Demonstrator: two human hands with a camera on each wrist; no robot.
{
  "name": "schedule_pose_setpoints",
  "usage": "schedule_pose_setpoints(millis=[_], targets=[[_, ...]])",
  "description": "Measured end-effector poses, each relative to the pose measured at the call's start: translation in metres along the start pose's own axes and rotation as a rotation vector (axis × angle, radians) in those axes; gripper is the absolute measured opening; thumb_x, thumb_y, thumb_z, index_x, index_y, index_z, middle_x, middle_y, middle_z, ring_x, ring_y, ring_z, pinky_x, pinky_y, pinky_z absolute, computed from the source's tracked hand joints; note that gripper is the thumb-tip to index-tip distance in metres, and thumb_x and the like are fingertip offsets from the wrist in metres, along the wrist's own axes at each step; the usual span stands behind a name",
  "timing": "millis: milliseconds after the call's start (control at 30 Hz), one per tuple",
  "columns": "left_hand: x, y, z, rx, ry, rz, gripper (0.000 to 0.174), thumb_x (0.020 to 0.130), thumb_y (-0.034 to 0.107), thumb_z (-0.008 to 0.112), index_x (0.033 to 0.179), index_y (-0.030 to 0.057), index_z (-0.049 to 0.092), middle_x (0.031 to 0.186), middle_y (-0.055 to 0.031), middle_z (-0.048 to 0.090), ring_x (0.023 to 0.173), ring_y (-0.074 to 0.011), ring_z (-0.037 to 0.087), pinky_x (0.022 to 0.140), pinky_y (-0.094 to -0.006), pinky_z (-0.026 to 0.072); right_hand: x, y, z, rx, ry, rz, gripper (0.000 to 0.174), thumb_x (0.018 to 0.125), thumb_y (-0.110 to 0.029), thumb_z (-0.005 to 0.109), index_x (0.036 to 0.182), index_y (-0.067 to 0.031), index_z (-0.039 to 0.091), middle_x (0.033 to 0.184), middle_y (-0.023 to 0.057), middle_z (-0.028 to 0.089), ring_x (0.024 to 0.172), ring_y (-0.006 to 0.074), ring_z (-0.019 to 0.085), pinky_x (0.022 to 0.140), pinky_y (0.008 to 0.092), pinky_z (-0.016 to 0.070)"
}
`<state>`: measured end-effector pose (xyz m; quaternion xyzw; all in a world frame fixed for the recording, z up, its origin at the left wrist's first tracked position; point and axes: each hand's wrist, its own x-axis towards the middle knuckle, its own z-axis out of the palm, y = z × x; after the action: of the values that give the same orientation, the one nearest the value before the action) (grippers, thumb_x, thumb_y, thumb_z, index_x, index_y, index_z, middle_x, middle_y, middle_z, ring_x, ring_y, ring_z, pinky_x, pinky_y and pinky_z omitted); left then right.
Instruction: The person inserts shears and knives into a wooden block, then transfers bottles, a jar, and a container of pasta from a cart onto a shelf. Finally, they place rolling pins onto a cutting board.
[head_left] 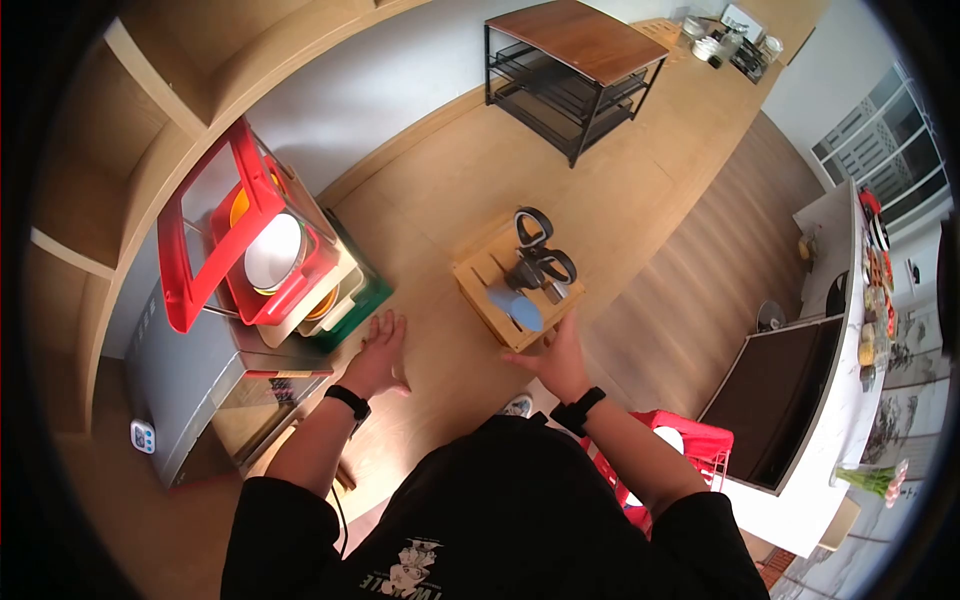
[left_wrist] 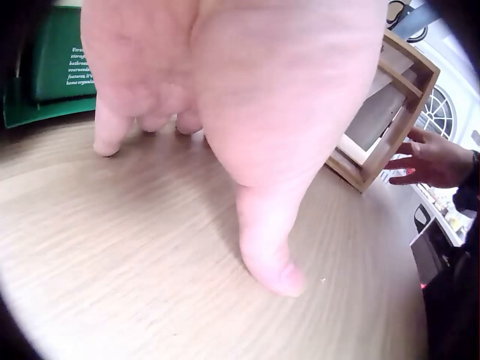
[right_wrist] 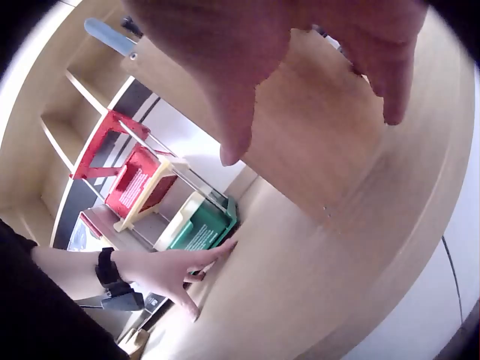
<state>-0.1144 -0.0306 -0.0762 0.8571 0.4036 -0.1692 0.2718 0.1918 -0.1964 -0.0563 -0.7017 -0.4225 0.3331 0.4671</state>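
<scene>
My left hand [head_left: 375,358] is over the wooden table with fingers spread, fingertips right at the tabletop, beside the green bin [head_left: 368,300] of a tiered storage rack. Fingers of my right hand [head_left: 556,362] are spread along the near side of a wooden knife block [head_left: 480,265]; they overlap its side panel [right_wrist: 315,142] in the right wrist view. Out of the block's top stick black-handled scissors [head_left: 538,254] and a light blue handle [head_left: 518,308]. An open, divided side of the block [left_wrist: 409,86] shows in the left wrist view.
Red rack parts [head_left: 180,270] and a white bowl [head_left: 273,252] rise at the left, above a large grey box [head_left: 190,370]. Farther along the table stands a black metal rack with a brown top [head_left: 580,40]. The table's edge runs close to the block's right side.
</scene>
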Motion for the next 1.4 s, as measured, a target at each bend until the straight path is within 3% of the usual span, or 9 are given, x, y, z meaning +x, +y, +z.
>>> schedule_pose_setpoints(millis=[67, 200, 400, 600, 667, 867, 1267, 1400], targets=[[0.0, -0.003, 0.0, -0.035, 0.004, 0.017, 0.146, 0.051, 0.028, 0.101, 0.164, 0.0123, 0.01, 0.171, -0.0212, 0.003, 0.157, -0.0467, 0.003, 0.118, -0.0685, 0.0264, 0.001, -0.004, 0.004, 0.109, 0.057, -0.046, 0.112, 0.067, -0.014, 0.098, 0.15, -0.0057, 0.024, 0.151, 0.0166, 0.044, 0.143, 0.0316, 0.046, 0.11, 0.0506, 0.0495], [-0.001, 0.001, -0.002, -0.034, -0.003, -0.006, 0.146, 0.05, 0.027, 0.101, 0.164, 0.0128, 0.012, 0.171, -0.0212, 0.004, 0.156, -0.0479, 0.003, 0.118, -0.0682, 0.0273, 0.004, 0.016, 0.011, 0.199, 0.001, 0.05, 0.115, 0.066, -0.012, 0.098, 0.151, -0.0072, 0.021, 0.153, 0.0177, 0.042, 0.145, 0.0349, 0.042, 0.111, 0.0542, 0.0467], [0.0, 0.003, -0.004, -0.024, -0.028, -0.021, 0.148, 0.05, 0.03, 0.101, 0.165, 0.0144, 0.009, 0.172, -0.02, 0.002, 0.157, -0.0456, 0.002, 0.118, -0.0688, 0.0258, 0.01, 0.027, 0.012, 0.174, 0.015, 0.003, 0.11, 0.064, -0.015, 0.098, 0.147, -0.0049, 0.026, 0.147, 0.0176, 0.047, 0.137, 0.0349, 0.051, 0.107, 0.0505, 0.0521], [-0.002, -0.002, 0.001, -0.035, 0.011, -0.001, 0.148, 0.048, 0.028, 0.101, 0.165, 0.0168, 0.011, 0.172, -0.0193, 0.004, 0.157, -0.0451, 0.002, 0.118, -0.0691, 0.0265, 0.022, 0.012, 0.013, 0.068, -0.033, 0.073, 0.109, 0.063, -0.015, 0.098, 0.145, -0.0041, 0.027, 0.143, 0.0178, 0.05, 0.134, 0.0339, 0.054, 0.104, 0.0485, 0.0548], [-0.004, 0.002, -0.002, -0.023, 0.04, 0.005, 0.144, 0.048, 0.025, 0.101, 0.164, 0.0127, 0.016, 0.171, -0.0204, 0.01, 0.156, -0.0466, 0.009, 0.116, -0.0677, 0.0321, 0.025, 0.002, 0.012, -0.098, -0.013, -0.009, 0.106, 0.064, -0.014, 0.098, 0.144, -0.0039, 0.028, 0.141, 0.0176, 0.051, 0.131, 0.0325, 0.057, 0.1, 0.0464, 0.057], [-0.003, 0.006, -0.007, -0.019, 0.018, -0.019, 0.143, 0.048, 0.024, 0.101, 0.163, 0.013, 0.017, 0.171, -0.0199, 0.01, 0.156, -0.046, 0.009, 0.117, -0.0669, 0.0328, 0.026, -0.002, 0.014, -0.12, 0.007, -0.111, 0.101, 0.067, -0.013, 0.097, 0.141, -0.0038, 0.029, 0.137, 0.0173, 0.054, 0.125, 0.0305, 0.062, 0.095, 0.0428, 0.0596], [-0.004, 0.007, -0.008, 0.005, 0.02, -0.016, 0.142, 0.05, 0.024, 0.1, 0.163, 0.0122, 0.016, 0.17, -0.0201, 0.011, 0.156, -0.0463, 0.01, 0.115, -0.0671, 0.0352, 0.026, -0.005, 0.012, -0.167, -0.004, -0.118, 0.091, 0.068, -0.015, 0.098, 0.13, 0.0018, 0.033, 0.132, 0.0219, 0.057, 0.12, 0.0302, 0.065, 0.092, 0.0403, 0.0599], [-0.003, 0.008, -0.009, -0.035, -0.01, -0.038, 0.144, 0.048, 0.025, 0.1, 0.165, 0.0152, 0.015, 0.172, -0.0194, 0.008, 0.157, -0.0453, 0.006, 0.118, -0.0679, 0.0279, 0.026, -0.006, 0.013, -0.152, 0.017, -0.138, 0.091, 0.067, -0.016, 0.098, 0.129, 0.0023, 0.034, 0.13, 0.0214, 0.058, 0.119, 0.0292, 0.065, 0.092, 0.0398, 0.0597]])
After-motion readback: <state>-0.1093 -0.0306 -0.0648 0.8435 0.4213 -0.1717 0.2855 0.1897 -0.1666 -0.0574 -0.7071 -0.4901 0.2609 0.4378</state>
